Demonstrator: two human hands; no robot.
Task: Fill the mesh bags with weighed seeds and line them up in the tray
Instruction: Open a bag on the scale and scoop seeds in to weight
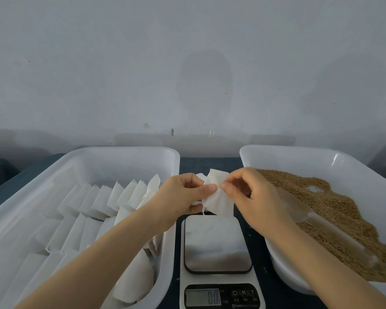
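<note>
A person's two bare hands hold a small white mesh bag [217, 198] in the air above a digital scale [218, 277], at the centre of a dark blue surface [206, 163]. The left hand [183, 195] pinches the bag's left edge, with the thumb pressed to the cloth and the other fingers [191, 208] curled behind it. The right hand [256, 197] nips the opposite edge near the top between thumb and bent fingers [226, 186]. A loose thread hangs from the bag's lower corner, just over the scale's steel platform [216, 241], which carries nothing. The scale's display [203, 297] appears to read zero.

To the left, a white plastic tray [120, 150] holds rows of white bags [112, 197] leaning one against the next; the left forearm crosses over its near corner. To the right, a second white tray [299, 152] holds a spread of brown seeds [334, 204], with a clear plastic scoop [334, 233] lying on top of them, just beside the right wrist. A pale, bare wall [187, 63] fills the background.
</note>
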